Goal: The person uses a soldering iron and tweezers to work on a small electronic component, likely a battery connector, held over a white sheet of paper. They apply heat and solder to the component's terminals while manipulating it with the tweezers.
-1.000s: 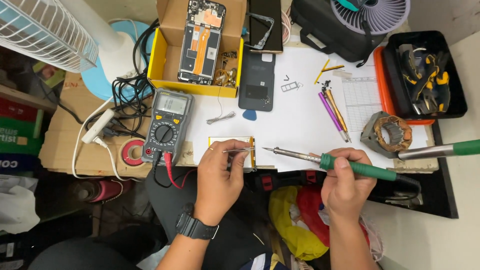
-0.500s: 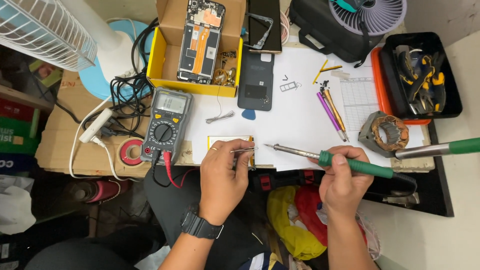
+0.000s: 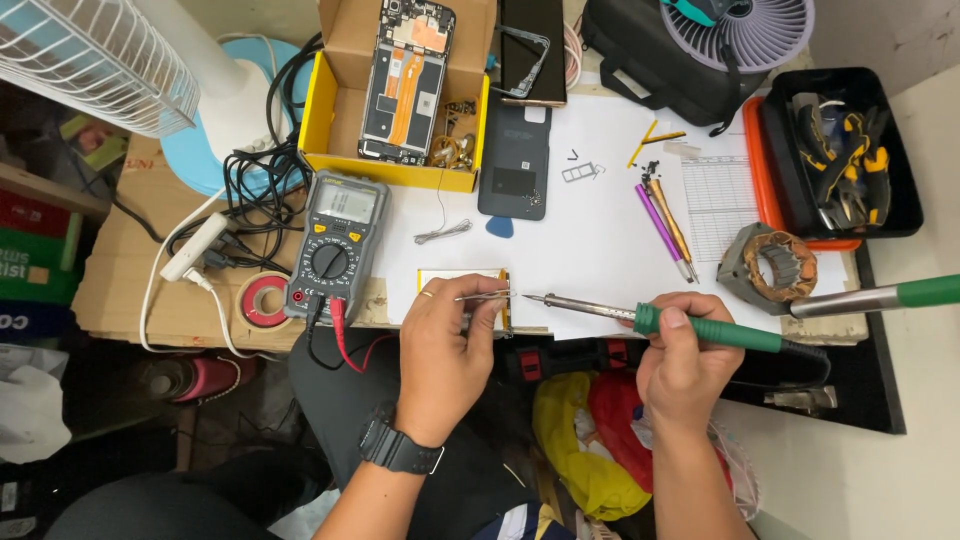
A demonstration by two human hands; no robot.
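The left hand (image 3: pixel 445 345) pinches thin metal tweezers (image 3: pixel 483 295) between closed fingertips, their points resting on a small flat yellow-edged part (image 3: pixel 470 285) half hidden beneath the fingers. The right hand (image 3: pixel 685 365) is wrapped tight around the smooth green handle of a soldering iron (image 3: pixel 660 320), whose slim metal tip ends just right of that part, without clearly touching it. Left of the part sits a grey multimeter (image 3: pixel 335 240) with red and black leads. A second green-handled iron (image 3: pixel 880 297), far right of the part, is cut off by the picture's edge.

A grey multimeter (image 3: pixel 335 240) sits beside a yellow box (image 3: pixel 395 95) holding an opened phone (image 3: pixel 405 80).
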